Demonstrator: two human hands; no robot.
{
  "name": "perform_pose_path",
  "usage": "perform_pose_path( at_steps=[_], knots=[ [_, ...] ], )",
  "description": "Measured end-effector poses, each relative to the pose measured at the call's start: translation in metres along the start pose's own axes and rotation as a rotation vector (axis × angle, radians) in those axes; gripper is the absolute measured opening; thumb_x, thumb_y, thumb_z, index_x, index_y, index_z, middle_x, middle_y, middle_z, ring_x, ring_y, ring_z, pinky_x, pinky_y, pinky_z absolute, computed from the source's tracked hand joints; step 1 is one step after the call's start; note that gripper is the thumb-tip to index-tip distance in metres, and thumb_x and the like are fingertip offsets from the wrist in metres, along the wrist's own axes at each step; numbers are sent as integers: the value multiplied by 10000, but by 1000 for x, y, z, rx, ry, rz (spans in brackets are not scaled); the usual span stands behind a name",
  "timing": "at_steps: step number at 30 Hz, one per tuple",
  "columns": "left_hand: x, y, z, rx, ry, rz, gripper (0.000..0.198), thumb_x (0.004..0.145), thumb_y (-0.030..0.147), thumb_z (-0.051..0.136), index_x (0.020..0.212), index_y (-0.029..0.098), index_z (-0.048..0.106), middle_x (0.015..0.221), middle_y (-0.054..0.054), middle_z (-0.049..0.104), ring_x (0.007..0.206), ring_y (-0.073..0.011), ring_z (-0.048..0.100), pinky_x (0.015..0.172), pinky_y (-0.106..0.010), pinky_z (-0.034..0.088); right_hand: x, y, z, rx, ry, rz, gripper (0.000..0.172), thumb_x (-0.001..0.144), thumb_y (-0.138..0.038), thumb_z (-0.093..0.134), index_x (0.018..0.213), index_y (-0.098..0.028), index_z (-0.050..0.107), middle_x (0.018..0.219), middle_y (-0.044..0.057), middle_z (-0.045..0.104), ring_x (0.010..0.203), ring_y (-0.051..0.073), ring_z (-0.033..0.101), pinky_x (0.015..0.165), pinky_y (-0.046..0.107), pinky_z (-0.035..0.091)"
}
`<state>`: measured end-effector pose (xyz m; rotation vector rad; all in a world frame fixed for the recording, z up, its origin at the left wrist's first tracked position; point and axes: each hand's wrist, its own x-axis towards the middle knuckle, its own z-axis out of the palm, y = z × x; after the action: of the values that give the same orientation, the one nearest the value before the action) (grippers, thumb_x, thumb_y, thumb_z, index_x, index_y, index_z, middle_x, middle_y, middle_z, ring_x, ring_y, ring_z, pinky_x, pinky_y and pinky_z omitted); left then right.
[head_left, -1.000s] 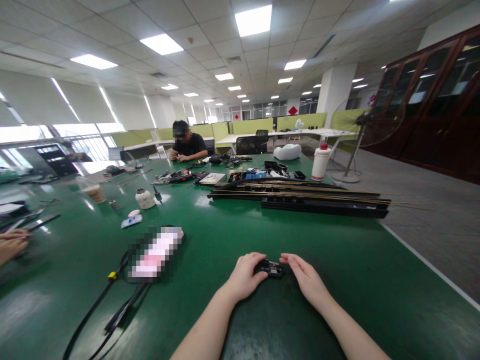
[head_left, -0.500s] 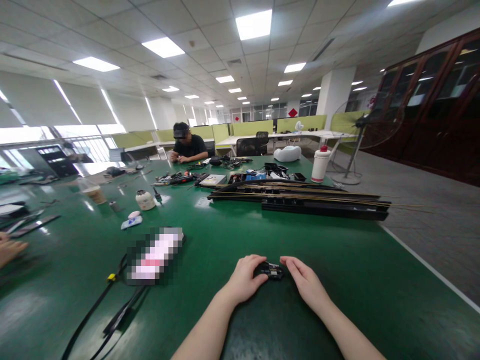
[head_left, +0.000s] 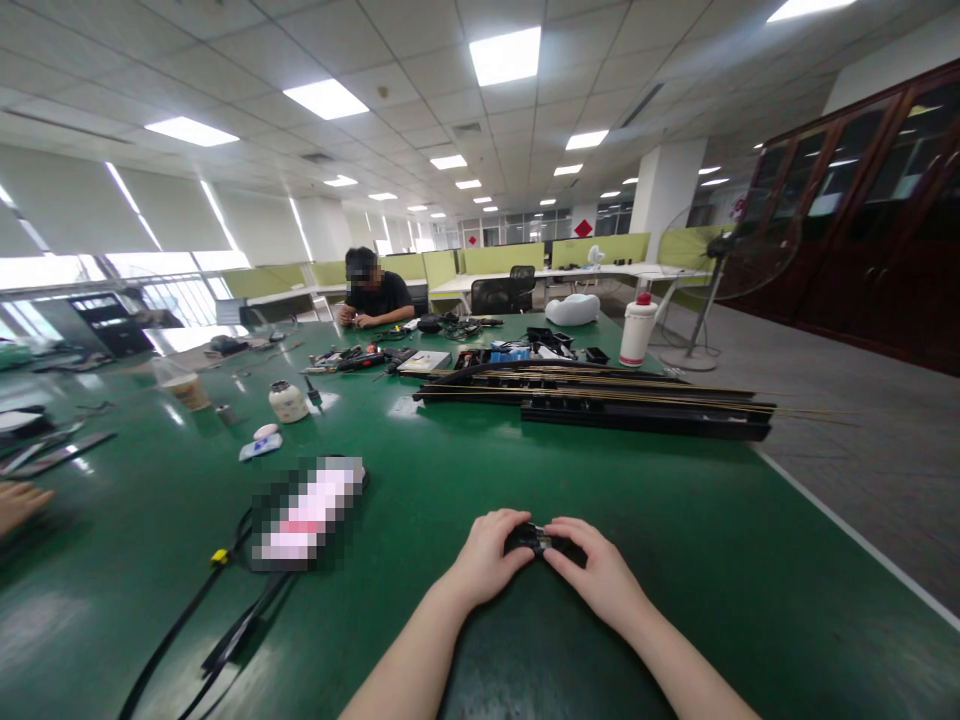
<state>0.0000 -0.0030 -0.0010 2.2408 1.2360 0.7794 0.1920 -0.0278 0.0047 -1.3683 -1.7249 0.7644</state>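
Observation:
A small black device [head_left: 537, 541] with light metallic parts on top lies low over the green table in front of me; its exact kind is too small to tell. My left hand [head_left: 491, 550] grips its left end, thumb at the near side and fingers at the far side. At the other end, my right hand [head_left: 596, 568] holds it between curved fingers and thumb. Both hands cover much of the device, so only its middle shows.
A phone [head_left: 311, 515] with straps lies to my left. Beyond it are a small jar [head_left: 288, 401] and a cup [head_left: 186, 385]. Long black rails [head_left: 645, 418] with thin rods lie ahead, near a white bottle [head_left: 638, 330]. A person [head_left: 375, 290] sits across; another person's hand [head_left: 22, 505] is at far left.
My right hand has moved left and closed its fingers and thumb on the right end of the black device. My left hand has kept its grip.

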Motion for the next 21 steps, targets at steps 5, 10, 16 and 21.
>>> perform_pose_path(
  at_steps=[5,10,16,21],
  knots=[
    [-2,-2,2,7,10,-8,436,760,277,647,1180,221,544,1184,-74,573,1103,-248,503,965,-407,385,-1,0,0,-45,-17,6,194,721,-325,616,874,-247,704,1085,65,645,1063,240,563,970,404,394],
    [-3,-3,4,39,-9,-10,464,754,270,655,1197,204,531,1176,-81,567,1102,-246,491,964,-397,380,-3,0,1,-70,-18,-17,197,704,-322,634,866,-230,696,1065,74,656,1054,242,567,960,401,399],
    [-6,-2,3,46,-3,4,422,760,260,652,1165,203,550,1135,-68,584,1083,-239,495,952,-382,384,-6,-1,3,-83,-15,-44,201,700,-300,631,874,-218,691,1038,75,670,1028,236,580,946,389,410],
    [-8,1,0,41,-18,-2,421,749,246,650,1158,218,552,1149,-62,577,1088,-242,494,954,-384,377,-7,-2,3,-87,-20,-60,195,694,-293,634,871,-227,683,997,60,679,986,232,592,918,379,426]
  ],
)
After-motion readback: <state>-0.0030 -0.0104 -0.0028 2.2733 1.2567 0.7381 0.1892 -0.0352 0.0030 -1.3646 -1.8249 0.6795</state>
